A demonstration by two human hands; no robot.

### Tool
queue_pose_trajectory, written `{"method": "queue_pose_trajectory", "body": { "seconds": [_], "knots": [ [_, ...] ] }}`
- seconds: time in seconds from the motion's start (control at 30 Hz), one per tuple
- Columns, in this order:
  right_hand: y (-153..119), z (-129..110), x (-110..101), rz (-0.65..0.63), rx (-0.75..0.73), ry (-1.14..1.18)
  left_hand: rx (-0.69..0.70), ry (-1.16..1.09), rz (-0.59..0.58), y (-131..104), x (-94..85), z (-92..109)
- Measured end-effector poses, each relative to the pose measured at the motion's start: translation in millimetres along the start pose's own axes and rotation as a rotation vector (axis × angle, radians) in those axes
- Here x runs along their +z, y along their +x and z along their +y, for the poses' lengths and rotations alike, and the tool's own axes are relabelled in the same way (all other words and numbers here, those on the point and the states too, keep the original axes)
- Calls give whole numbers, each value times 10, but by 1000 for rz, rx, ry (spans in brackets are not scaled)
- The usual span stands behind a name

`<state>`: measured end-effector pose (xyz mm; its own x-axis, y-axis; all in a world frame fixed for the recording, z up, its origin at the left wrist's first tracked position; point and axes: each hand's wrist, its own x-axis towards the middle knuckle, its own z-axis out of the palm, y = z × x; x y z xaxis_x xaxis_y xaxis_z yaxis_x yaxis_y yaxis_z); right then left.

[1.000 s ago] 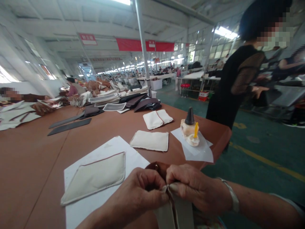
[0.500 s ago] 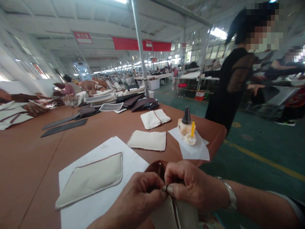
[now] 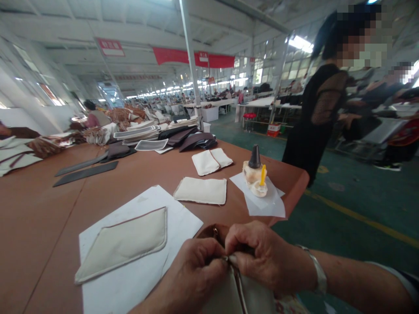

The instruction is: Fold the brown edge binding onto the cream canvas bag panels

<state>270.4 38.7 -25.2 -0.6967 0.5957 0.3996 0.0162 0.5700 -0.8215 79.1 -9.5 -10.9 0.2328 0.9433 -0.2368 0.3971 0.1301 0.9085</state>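
A pale fabric piece with a dark zipper-like seam (image 3: pixel 240 290) hangs at the bottom centre, below the table's front edge. My left hand (image 3: pixel 196 272) pinches its upper end from the left, thumb against forefinger. From the right, my right hand (image 3: pixel 265 257), with a silver bangle at the wrist, pinches the same spot, fingertips touching the left ones. Brown material with a small metal part (image 3: pixel 215 233) shows just behind the fingers. Left of the hands, a flat cream stitched panel (image 3: pixel 131 244) lies on a white sheet (image 3: pixel 147 200).
On the brown table (image 3: pixel 147 170) lie two smaller cream pieces (image 3: pixel 200 190) (image 3: pixel 206 162). A glue-crusted pot with a black cone (image 3: pixel 254 158) and yellow stick stands at the right corner. Stacked pieces (image 3: pixel 140 133) line the back. A person in black (image 3: pixel 319 113) stands beyond the right edge.
Both hands keep their pinch at the seam's top and have barely shifted. The fabric below them has moved slightly, and the view has tilted a little.
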Motion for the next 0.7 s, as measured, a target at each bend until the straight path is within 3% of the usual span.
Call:
{"method": "queue_pose_trajectory", "body": {
  "seconds": [0.17, 0.4, 0.47, 0.53, 0.6, 0.7],
  "knots": [
    [-13, 4, -83, -96, -345, -10, -45, -194, -7, -16, 29, -33],
    [-94, 20, -153, -166, -461, -408, -66, -516, -36, -28, 73, -109],
    [-133, 9, -143, -146, -490, -367, -49, -519, -50, -50, 78, -135],
    [-164, -27, -148, -98, -365, -175, -21, -496, -63, -72, 69, -155],
    [-168, -89, -175, -53, -123, 19, 5, -463, -61, -87, 47, -163],
    [-113, -188, -226, -125, 138, 151, 25, -379, -56, -95, 13, -140]
  ]
}}
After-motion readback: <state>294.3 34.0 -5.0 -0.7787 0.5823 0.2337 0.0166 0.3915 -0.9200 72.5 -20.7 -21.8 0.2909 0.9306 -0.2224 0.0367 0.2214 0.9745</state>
